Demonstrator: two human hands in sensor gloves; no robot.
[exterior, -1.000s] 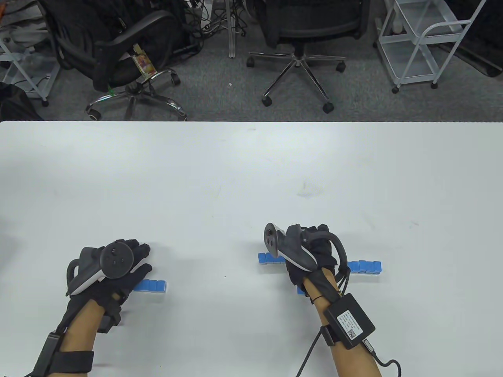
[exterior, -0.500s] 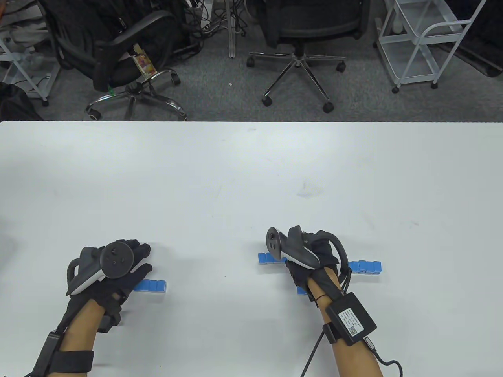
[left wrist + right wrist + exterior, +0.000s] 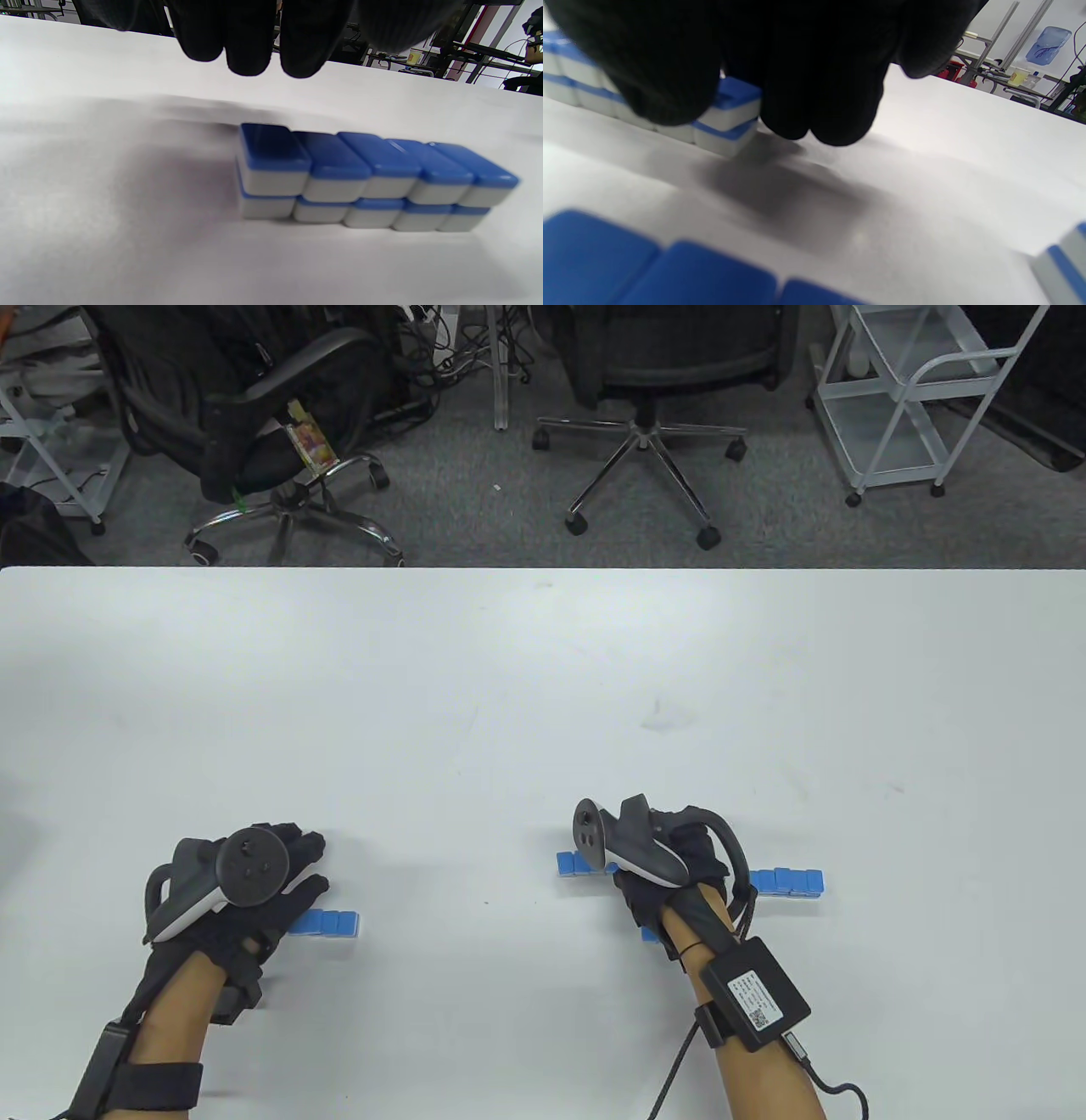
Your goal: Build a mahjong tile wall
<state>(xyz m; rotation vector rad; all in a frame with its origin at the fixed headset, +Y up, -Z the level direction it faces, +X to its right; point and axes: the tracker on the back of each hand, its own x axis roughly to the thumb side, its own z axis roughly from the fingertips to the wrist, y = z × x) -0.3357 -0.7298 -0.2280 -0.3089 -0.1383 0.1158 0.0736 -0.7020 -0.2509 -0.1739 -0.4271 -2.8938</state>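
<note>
The mahjong tiles are blue-backed with white faces. A short two-layer stack lies by my left hand, whose fingers are spread flat on the table beside it. In the left wrist view the stack is several tiles long, and my fingertips hang above it without touching. My right hand sits in the gap between a left row piece and a right row piece. In the right wrist view my thumb and fingers pinch the top end tile of the two-layer left piece.
More blue tiles lie close under my right wrist, and the right piece's end shows at the lower right. The white table stretches far ahead. Office chairs and a white cart stand on the floor beyond its far edge.
My right hand has shifted slightly toward me and to the left at the row. My left hand and its stack have not moved.
</note>
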